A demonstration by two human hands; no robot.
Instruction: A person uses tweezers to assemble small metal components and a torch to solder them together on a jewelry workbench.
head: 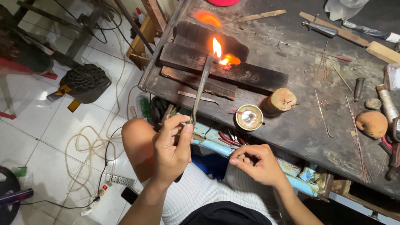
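Gripping the torch [201, 85] near its rear end, the left hand [172, 143] had thumb and fingers closed around the slim metal tube, which ran up and away from the grip to a burning tip. Just beyond that tip, the flame [217, 48] played over a small red-hot piece [227, 66] lying on a charred wooden block [225, 71] on the dark workbench [308, 121]. The right hand [255, 163] rested low beside the grip, near the bench edge, fingers curled together; whether it pinched anything could not be told. To the right of the torch shaft, a small round dish [249, 117] with pale contents and a short wooden stump [280, 101] stood close together. Doing this heating well would seemingly call for a steady wrist, keeping the flame's end on the glowing piece rather than the wood, and holding the fingers well back from the hot end.
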